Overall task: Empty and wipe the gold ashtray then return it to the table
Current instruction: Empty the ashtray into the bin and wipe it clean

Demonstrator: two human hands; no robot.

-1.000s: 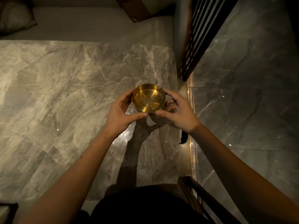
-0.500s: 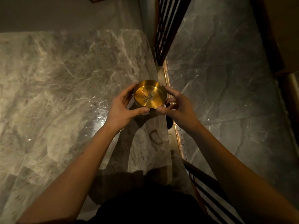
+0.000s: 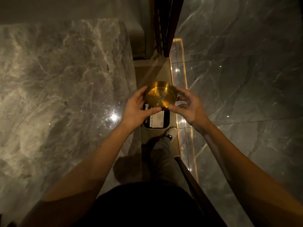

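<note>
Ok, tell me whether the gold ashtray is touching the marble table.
Apart. The head view shows the gold ashtray held by both hands past the marble table edge, above a bin on the floor.

I hold the gold ashtray (image 3: 161,96) level between both hands, my left hand (image 3: 136,110) clasping its left rim and my right hand (image 3: 188,106) its right rim, thumbs meeting along the near edge. A small scatter of grey ash (image 3: 160,97) lies in the middle of the bowl. The ashtray hangs off the right edge of the marble desk (image 3: 62,82), above a dark bin (image 3: 155,121) on the floor with something pale inside. My shoe (image 3: 170,133) stands just near the bin, beside a glowing floor strip (image 3: 179,89).
</note>
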